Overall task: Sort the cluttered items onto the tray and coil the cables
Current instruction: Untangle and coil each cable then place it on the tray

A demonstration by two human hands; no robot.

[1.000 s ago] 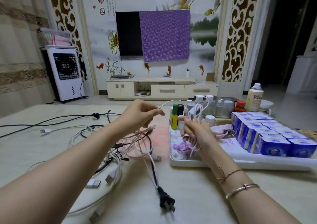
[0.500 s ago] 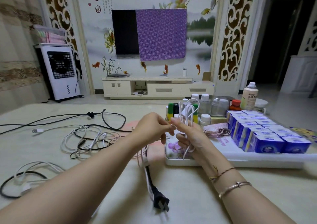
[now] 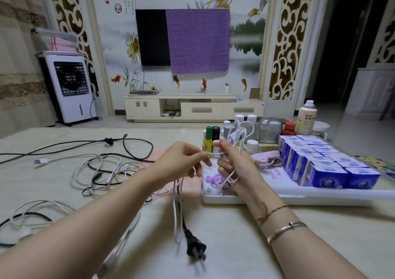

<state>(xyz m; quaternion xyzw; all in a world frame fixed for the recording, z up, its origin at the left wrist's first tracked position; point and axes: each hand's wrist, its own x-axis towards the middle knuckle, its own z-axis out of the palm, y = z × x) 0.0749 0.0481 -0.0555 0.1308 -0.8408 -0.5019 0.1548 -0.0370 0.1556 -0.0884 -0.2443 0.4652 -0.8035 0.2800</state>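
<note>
- The white cable [image 3: 239, 136] looks like smooth, slightly shiny plastic.
- The black plug [image 3: 195, 249] is matt plastic with metal prongs.
- The tray [image 3: 286, 197] is glossy white plastic with a printed flower surface.
- The blue boxes [image 3: 324, 167] are glossy printed cardboard.
- The purple cloth [image 3: 197, 41] is a woven, matt fabric.
- The table [image 3: 235, 246] is smooth and pale, with a soft sheen.
- The bracelet [image 3: 286, 230] looks like polished metal.

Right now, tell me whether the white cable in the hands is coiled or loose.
Partly coiled: white cable loops stand above the right hand, while the left hand pinches a taut strand.
</note>
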